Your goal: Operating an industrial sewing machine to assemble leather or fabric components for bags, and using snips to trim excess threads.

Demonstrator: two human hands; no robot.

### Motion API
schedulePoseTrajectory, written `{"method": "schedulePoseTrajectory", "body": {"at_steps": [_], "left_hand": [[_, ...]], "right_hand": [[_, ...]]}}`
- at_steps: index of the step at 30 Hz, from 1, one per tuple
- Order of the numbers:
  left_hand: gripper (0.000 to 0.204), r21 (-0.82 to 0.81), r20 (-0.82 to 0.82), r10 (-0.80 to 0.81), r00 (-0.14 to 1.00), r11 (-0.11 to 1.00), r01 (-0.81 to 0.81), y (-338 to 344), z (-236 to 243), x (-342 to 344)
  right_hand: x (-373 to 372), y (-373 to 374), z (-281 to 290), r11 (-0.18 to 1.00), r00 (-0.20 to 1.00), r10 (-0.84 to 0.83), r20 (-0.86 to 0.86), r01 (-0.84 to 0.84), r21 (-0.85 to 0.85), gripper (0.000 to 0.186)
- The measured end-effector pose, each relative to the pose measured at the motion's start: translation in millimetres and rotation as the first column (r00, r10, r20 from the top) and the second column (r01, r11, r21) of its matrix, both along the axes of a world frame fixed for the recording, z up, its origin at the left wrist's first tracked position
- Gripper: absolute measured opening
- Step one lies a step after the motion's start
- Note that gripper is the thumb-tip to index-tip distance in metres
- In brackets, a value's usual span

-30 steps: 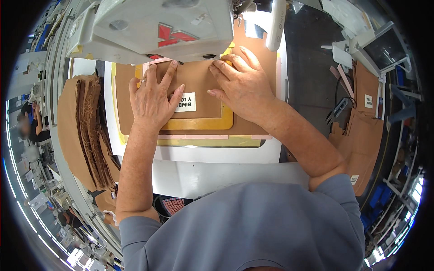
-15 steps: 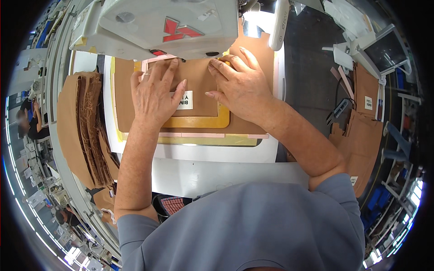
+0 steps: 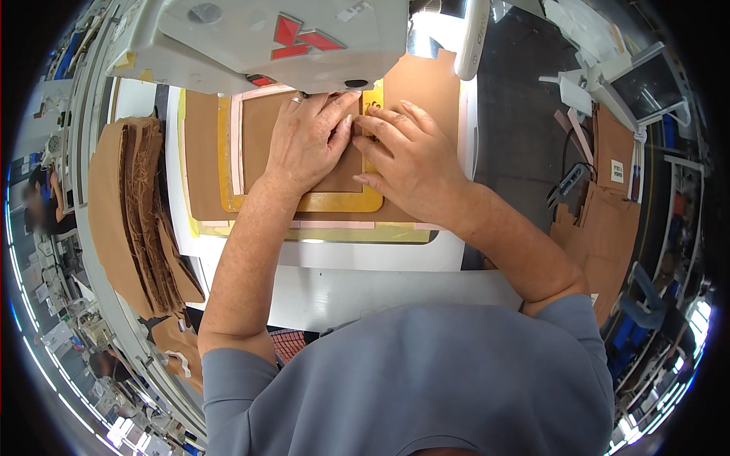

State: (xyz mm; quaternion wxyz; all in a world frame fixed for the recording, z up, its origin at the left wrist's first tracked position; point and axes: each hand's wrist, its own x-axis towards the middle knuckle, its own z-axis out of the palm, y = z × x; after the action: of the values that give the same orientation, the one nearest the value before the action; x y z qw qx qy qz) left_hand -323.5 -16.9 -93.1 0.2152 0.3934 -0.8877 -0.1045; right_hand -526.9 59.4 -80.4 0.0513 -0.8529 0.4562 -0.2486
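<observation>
A brown fabric piece (image 3: 262, 140) lies inside a yellow frame-shaped template (image 3: 327, 202), with a larger brown fabric panel (image 3: 205, 152) under it. My left hand (image 3: 304, 144) rests on the inner piece, fingers stretched toward its right edge and thumb apart from them. Just to the right, my right hand (image 3: 414, 156) lies across the template's right bar, fingers spread and tips at the fabric edge. Both hands look open, flat against the work. The white label seen earlier is hidden beneath my left hand.
A grey-white sewing machine head (image 3: 304, 45) hangs over the far side of the work. Stacked brown panels (image 3: 129, 220) stand at the left. More brown pieces (image 3: 601, 243) and thread snips (image 3: 569, 181) are at the right, below a monitor (image 3: 650, 83).
My left hand has slid right across the fabric, close to my right hand, covering the label and baring the template's left side. My right hand has shifted slightly nearer.
</observation>
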Motion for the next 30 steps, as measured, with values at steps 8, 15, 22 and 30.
{"method": "schedulePoseTrajectory", "body": {"at_steps": [8,15,22,30], "left_hand": [[0.043,0.009,0.015,0.015,1.000,1.000,-0.015,2,1,-2],[0.047,-0.014,0.061,0.019,0.998,1.000,-0.018,2,2,-2],[0.046,-0.009,0.071,-0.003,0.997,1.000,0.003,7,-1,0],[0.046,-0.049,0.065,-0.017,0.998,0.999,0.021,8,-1,-1]], "right_hand": [[-2,13,6,0.997,0.998,0.062,-0.024,-0.061,0.037,0.040],[-1,19,8,0.977,0.973,0.214,-0.083,-0.213,0.020,0.034],[-5,23,7,0.974,0.971,0.225,-0.082,-0.226,-0.002,0.032],[-5,16,4,0.959,0.969,0.245,-0.026,-0.246,-0.142,0.009]]}}
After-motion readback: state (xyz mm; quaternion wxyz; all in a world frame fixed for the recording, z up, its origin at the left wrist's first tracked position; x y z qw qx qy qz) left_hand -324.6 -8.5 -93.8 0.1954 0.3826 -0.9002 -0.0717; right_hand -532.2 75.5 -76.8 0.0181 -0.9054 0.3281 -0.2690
